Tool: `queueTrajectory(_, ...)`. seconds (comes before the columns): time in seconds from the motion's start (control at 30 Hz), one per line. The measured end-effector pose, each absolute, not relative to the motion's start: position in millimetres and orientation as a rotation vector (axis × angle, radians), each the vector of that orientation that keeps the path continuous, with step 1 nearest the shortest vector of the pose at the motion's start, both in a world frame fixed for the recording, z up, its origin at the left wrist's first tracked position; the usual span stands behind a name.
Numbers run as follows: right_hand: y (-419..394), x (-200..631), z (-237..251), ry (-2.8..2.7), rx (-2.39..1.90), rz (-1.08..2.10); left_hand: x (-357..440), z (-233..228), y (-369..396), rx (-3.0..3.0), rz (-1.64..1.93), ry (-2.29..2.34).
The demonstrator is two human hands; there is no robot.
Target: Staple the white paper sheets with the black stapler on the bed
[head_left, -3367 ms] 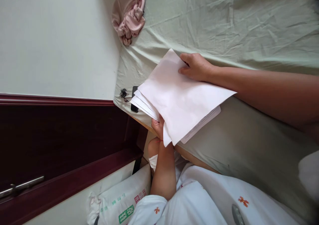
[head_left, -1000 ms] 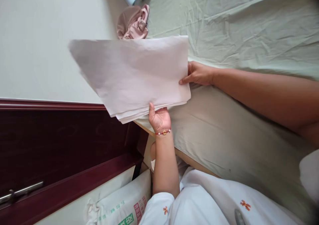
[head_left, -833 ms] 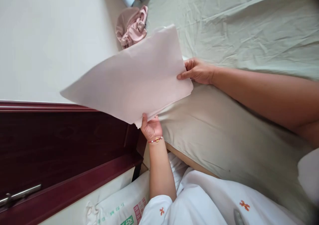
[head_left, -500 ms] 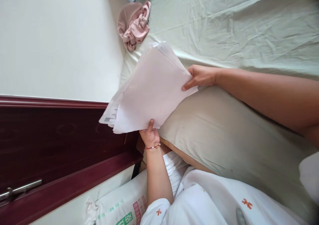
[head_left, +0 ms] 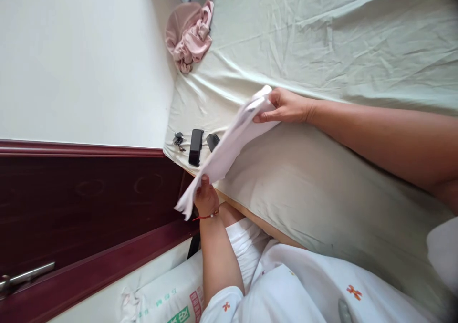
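A stack of white papers [head_left: 232,141] stretches edge-on between my two hands, over the near corner of a bed with a pale green sheet [head_left: 322,36]. My left hand [head_left: 205,199], with a thin bead bracelet at the wrist, grips the stack's lower end, which droops past the thumb. My right hand [head_left: 286,106] pinches the upper end just above the sheet. Beside the papers, on the bed's corner, lie a black phone [head_left: 195,146], a small bunch of keys [head_left: 178,139] and another small black item [head_left: 213,141].
A crumpled pink cloth [head_left: 189,32] lies on the bed against the pale wall [head_left: 78,60]. A dark red wooden door [head_left: 89,203] with a metal handle [head_left: 25,277] is at the left. A white printed sack [head_left: 171,289] stands beside my white clothing.
The papers were held up flat and wide; both hands have tipped them down and edge-on toward the bed. The phone, keys and small black item, hidden a moment ago, show again.
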State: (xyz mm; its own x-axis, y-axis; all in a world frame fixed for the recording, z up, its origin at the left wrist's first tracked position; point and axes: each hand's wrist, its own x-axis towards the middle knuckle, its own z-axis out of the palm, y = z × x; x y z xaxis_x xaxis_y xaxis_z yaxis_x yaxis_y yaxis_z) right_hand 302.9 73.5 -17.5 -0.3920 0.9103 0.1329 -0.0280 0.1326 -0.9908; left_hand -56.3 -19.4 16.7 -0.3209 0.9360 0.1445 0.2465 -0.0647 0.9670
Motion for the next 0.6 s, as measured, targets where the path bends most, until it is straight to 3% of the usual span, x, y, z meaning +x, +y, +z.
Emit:
queueTrajectory(0.2, 66.3, 305.5, -12.0, -1.45, -0.856, 1.589, -50.1, 31.9, -24.9, 1.396, 1.752, 1.574)
queueTrajectory(0.33, 65.1, 305.1, -13.2, -1.485, -0.768, 1.671, -61.8, 32.9, -30.5, 1.379, 1.614, 1.522)
queueTrajectory(0.47, 66.6, 304.3, -14.6, -1.543, -0.773, 1.74, -58.9, 3.2, -35.3, 1.223, 1.404, 1.588)
queueTrajectory(0.6, 68.7, 302.6, -17.0, -1.543, -0.813, 1.736, -48.5, -11.7, -37.6, 1.154, 1.498, 1.677)
